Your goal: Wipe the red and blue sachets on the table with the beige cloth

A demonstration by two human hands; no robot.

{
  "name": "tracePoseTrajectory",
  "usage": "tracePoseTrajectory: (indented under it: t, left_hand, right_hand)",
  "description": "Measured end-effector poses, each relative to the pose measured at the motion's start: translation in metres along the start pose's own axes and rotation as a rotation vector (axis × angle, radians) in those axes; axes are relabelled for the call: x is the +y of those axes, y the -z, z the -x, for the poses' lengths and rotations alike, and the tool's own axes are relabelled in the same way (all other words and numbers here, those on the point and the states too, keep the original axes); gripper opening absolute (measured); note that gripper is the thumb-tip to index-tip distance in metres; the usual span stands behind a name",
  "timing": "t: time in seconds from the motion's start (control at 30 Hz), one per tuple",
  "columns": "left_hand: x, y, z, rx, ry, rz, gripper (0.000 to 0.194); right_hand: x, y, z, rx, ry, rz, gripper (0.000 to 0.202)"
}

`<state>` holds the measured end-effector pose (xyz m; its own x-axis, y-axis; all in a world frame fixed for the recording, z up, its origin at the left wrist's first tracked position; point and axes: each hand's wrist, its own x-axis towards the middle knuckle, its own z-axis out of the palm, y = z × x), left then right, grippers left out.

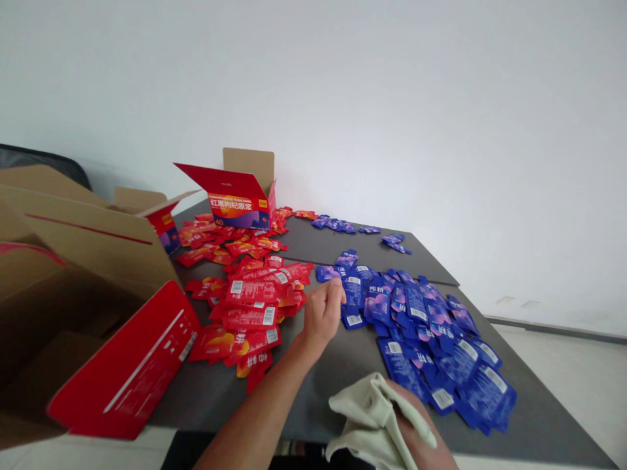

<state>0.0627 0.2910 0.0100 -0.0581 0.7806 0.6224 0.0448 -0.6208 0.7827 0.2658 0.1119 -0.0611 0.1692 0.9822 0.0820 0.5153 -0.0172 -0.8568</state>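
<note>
My left hand point(322, 312) is closed, knuckles up, over the dark table at the near-left edge of the blue pouches point(377, 301). Its inner fingers are hidden, so whether anything is in them does not show. Low at the front, my right hand point(402, 403) is bunched on a pale grey-green cloth point(369, 411), which covers most of its fingers. Blue pouches lie in a loose, overlapping heap just beyond and right of the cloth. To the left of my left hand spreads a heap of red pouches point(252, 290), some with barcodes facing up.
A large open carton point(132, 365) with a red outer flap fills the left side. Behind the red pouches stands an open red printed box point(240, 209). A few blue pouches point(336, 224) lie toward the back of the dark table point(313, 245), near the white wall.
</note>
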Motion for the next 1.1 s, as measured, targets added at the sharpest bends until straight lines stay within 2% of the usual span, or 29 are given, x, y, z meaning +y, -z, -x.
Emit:
tracePoseTrajectory:
  t: [0.17, 0.37, 0.53, 0.67, 0.77, 0.9, 1.0, 1.1]
  left_hand:
    - [-0.001, -0.004, 0.001, -0.055, -0.019, -0.011, 0.051]
    - [-0.014, -0.011, -0.002, -0.081, -0.034, -0.056, 0.050]
    - [-0.022, -0.015, -0.005, -0.079, -0.037, -0.085, 0.049]
    - [-0.012, -0.022, -0.015, -0.070, -0.036, -0.104, 0.050]
    - [0.003, -0.032, -0.032, -0.086, -0.034, -0.117, 0.050]
    - [0.012, -0.053, -0.073, -0.123, -0.034, -0.160, 0.047]
    - [-0.001, -0.074, -0.108, -0.162, -0.015, -0.229, 0.041]
    - [-0.029, -0.095, -0.138, -0.205, 0.037, -0.334, 0.042]
  right_hand:
    - [-0.013, 0.001, -0.013, -0.265, -0.022, -0.025, 0.074]
    - [-0.024, 0.013, -0.030, -0.550, -0.021, 0.047, 0.076]
    - [-0.019, 0.020, -0.030, -0.646, 0.030, 0.054, 0.076]
    - [-0.019, 0.020, -0.029, -0.664, 0.062, 0.048, 0.074]
    - [-0.022, 0.020, -0.032, -0.670, 0.142, 0.042, 0.070]
    - [-0.029, 0.021, -0.033, -0.666, 0.196, 0.015, 0.066]
    - [-0.037, 0.022, -0.030, -0.646, 0.180, -0.019, 0.062]
    - [-0.039, 0.020, -0.026, -0.656, 0.190, -0.038, 0.061]
